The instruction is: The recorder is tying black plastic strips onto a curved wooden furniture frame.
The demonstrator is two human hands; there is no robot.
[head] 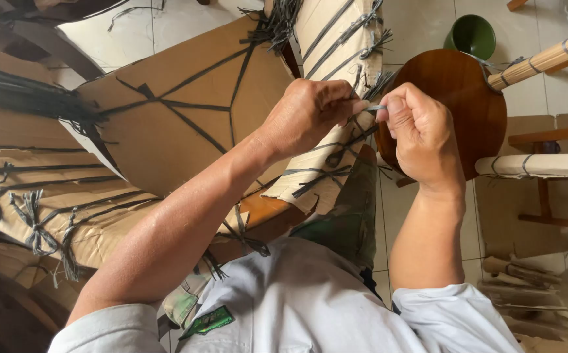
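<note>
My left hand and my right hand meet in the middle of the head view, both pinching a thin dark plastic strap between thumb and fingers. The strap runs around a paper-wrapped chair leg that slants from the top centre down to my lap. Several more dark straps are knotted along that leg. Left of it, a piece of furniture wrapped in brown cardboard is crossed by the same straps.
A round dark wooden seat sits just behind my right hand. A green bucket stands on the white tiled floor. Wrapped chair parts lie at right; a bundle of loose dark straps hangs at left.
</note>
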